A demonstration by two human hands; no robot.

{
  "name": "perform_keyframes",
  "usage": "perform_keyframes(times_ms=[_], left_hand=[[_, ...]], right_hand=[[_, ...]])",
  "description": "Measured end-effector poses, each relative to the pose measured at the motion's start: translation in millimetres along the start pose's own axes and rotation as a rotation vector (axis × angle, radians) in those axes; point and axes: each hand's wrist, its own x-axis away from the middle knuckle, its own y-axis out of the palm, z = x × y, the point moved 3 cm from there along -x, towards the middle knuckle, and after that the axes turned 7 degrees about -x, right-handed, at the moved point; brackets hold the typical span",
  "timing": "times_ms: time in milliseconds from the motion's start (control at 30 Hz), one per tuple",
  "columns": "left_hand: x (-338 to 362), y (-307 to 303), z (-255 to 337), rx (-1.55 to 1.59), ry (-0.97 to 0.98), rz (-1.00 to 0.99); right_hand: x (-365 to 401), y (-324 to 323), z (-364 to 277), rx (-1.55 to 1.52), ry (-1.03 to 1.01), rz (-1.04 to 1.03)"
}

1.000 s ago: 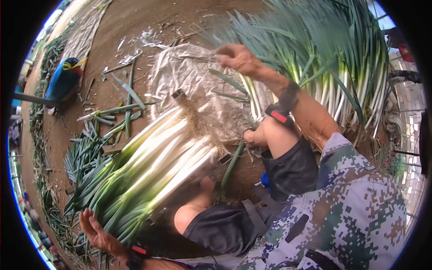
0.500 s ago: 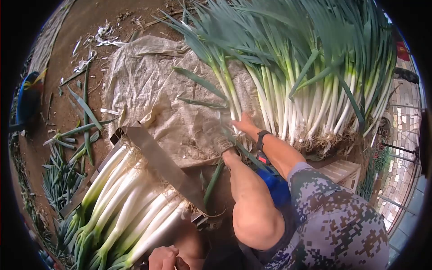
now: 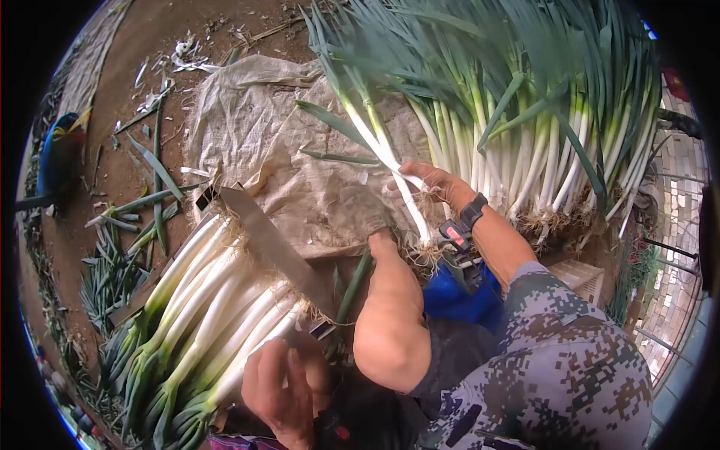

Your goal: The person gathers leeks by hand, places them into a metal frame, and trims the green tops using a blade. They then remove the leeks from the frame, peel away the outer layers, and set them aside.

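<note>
My right hand [image 3: 442,186], with a dark watch on the wrist, is closed round a couple of long green onions [image 3: 375,142] near their rooted ends. They stand slightly apart from a big bunch of green onions [image 3: 517,165], white stems and roots toward me, leaves pointing away. Low in the view, my left hand [image 3: 276,386] has loosely curled fingers, with a gap by the thumb and nothing visible in them. It is beside a row of cleaned-looking green onions [image 3: 202,315], whose roots lie against a flat metal plate [image 3: 274,244].
A creased woven sheet [image 3: 255,127] covers the dirt floor. Cut leaves [image 3: 154,165] lie scattered at the left. A knee [image 3: 390,345] stands between my hands, with something blue [image 3: 461,296] beside it. A pale crate [image 3: 577,277] sits at the right.
My right hand has drawn its green onions toward me and tilted them, so their roots now show. My left hand has risen further into view. The camera has shifted slightly.
</note>
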Motion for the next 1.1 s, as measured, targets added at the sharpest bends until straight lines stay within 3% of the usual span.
perform_keyframes(times_ms=[67, 167, 200, 233, 300, 333, 433, 600, 700, 733, 833, 867, 933, 1000, 1100], left_hand=[[-2.6, 3.2, 7.8, 0.057, 0.032, 0.024], [3.0, 6.0, 26.8, 0.216, 0.005, -0.005], [10.8, 12.3, 31.5, 0.285, 0.006, -0.01], [18.4, 21.6, 40.9, 0.442, -0.08, -0.043], [23.0, 24.2, 77.0, 0.559, 0.069, -0.118], [29.1, 32.0, 88.1, 0.484, 0.1, -0.146], [37.3, 50.8, 109.6, 0.449, 0.128, 0.026], [60.1, 34.9, 114.1, 0.403, 0.212, 0.152], [75.0, 34.6, 102.3, 0.374, 0.193, 0.162], [79.3, 39.0, 97.2, 0.351, 0.179, 0.17], [91.3, 37.1, 99.5, 0.284, 0.185, 0.24], [95.6, 34.3, 101.2, 0.26, 0.19, 0.272], [106.2, 22.8, 101.1, 0.267, 0.16, 0.222], [111.5, 16.5, 99.6, 0.24, 0.204, 0.233], [113.4, 16.0, 89.6, 0.162, 0.32, 0.338]], right_hand=[[6.9, 21.0, -4.2, 0.028, -0.002, -0.121], [13.6, 52.1, -5.5, -0.154, -0.008, -0.309], [20.9, 64.0, 0.0, -0.342, 0.038, -0.361], [37.4, 79.5, 1.8, -0.231, -0.005, -0.295], [85.6, 126.1, -0.8, -0.014, -0.093, -0.163], [98.3, 139.5, 6.2, 0.017, -0.099, -0.231], [124.5, 160.5, 36.0, -0.138, 0.011, -0.344], [137.4, 139.2, 91.3, -0.141, -0.036, -0.36], [194.5, 171.4, 88.5, -0.182, -0.153, -0.684], [196.4, 173.3, 95.8, -0.129, -0.063, -0.717], [223.5, 199.6, 102.1, -0.127, -0.026, -0.722], [234.3, 211.6, 101.6, -0.189, 0.054, -0.591], [247.9, 220.0, 108.0, 0.245, -0.331, -0.596], [224.0, 196.6, 135.3, 0.037, 0.082, -0.497], [207.4, 196.4, 144.9, -0.147, 0.172, -0.582]])
